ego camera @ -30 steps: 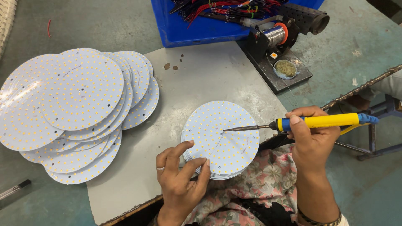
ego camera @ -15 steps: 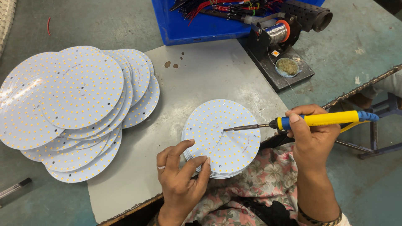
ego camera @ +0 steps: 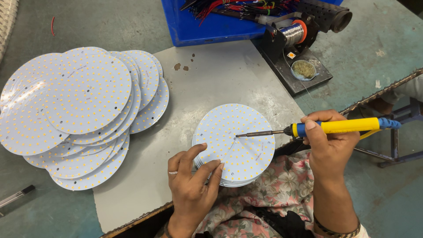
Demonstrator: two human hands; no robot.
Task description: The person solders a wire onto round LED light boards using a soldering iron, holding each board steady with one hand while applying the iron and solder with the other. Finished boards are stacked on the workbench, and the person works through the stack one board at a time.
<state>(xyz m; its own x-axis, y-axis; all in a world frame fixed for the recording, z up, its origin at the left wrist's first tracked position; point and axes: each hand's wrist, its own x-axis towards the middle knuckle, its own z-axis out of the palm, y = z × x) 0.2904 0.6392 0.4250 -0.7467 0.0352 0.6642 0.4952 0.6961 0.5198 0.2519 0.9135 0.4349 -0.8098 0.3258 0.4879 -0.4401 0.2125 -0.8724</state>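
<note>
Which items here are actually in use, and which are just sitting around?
In use:
- soldering iron in right hand, tip on top round LED board
- left hand steadying that small stack's edge

Lying about:
- fanned pile of larger LED boards
- blue bin of wires
- solder spool stand
- pen

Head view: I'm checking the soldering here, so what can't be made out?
- Tip contact: too small to tell whether the soldering iron touches the top disc.
- Discs beneath it: covered, count unclear.
- Left hand fingertips: hide the stack's edge.
- Blue bin: cut off by the top edge.
</note>
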